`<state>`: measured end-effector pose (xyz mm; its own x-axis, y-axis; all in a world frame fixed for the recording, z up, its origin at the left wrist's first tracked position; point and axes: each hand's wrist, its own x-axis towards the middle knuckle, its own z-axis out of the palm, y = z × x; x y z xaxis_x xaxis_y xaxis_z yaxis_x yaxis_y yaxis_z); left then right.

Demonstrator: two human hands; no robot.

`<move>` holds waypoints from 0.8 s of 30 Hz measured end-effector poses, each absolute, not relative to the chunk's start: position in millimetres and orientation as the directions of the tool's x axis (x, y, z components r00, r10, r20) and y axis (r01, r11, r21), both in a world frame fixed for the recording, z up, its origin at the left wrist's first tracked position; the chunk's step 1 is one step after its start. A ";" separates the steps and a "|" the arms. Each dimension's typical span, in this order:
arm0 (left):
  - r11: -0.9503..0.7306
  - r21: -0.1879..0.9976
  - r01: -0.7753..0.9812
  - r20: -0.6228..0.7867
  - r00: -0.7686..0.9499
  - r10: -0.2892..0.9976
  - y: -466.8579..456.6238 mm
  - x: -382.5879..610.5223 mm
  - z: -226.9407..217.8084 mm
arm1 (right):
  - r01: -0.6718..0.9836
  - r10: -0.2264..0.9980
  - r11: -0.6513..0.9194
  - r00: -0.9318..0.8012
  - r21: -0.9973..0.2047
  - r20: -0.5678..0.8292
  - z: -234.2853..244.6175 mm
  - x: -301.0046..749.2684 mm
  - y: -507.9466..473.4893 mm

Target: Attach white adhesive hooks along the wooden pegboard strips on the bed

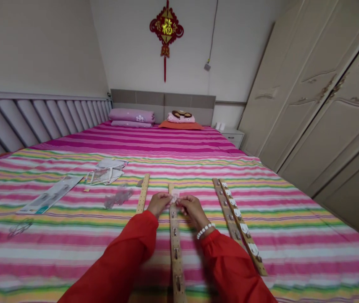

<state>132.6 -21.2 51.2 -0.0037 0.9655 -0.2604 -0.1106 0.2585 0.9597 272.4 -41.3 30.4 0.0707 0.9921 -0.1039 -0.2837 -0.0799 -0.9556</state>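
My left hand (158,203) and my right hand (192,209) meet over a long wooden strip (176,248) that lies lengthwise on the striped bedspread (72,244). Both hands pinch a small pale piece (175,196) held just above the strip's far end. Small metal hooks sit along the middle strip. A bare perforated wooden strip (142,194) lies left of my left hand. To the right lie two more strips (238,221), one carrying several white hooks. A white bead bracelet is on my right wrist.
Opened packaging and paper sheets (105,173) and a long card (51,195) lie at the left, with clear plastic bits (118,197) near them. Pillows (131,116) rest at the headboard. A cream wardrobe (324,105) fills the right side.
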 end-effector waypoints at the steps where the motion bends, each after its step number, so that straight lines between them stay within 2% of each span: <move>1: 0.240 0.968 -0.076 -0.241 -0.008 0.970 -17.0 132.6 47.5 | -0.270 0.990 -0.085 0.087 -0.959 -0.113 28.3 271.4 -37.6; 6: 0.175 0.980 0.093 -0.173 -0.032 0.984 -1.7 130.6 25.6 | -0.253 0.975 -0.092 0.173 -0.963 -0.139 12.0 264.1 -25.0; 24: 0.160 0.938 0.309 -0.118 -0.149 0.982 17.0 128.8 -11.1 | -0.234 0.959 -0.044 0.264 -0.971 -0.107 -25.8 254.7 -8.1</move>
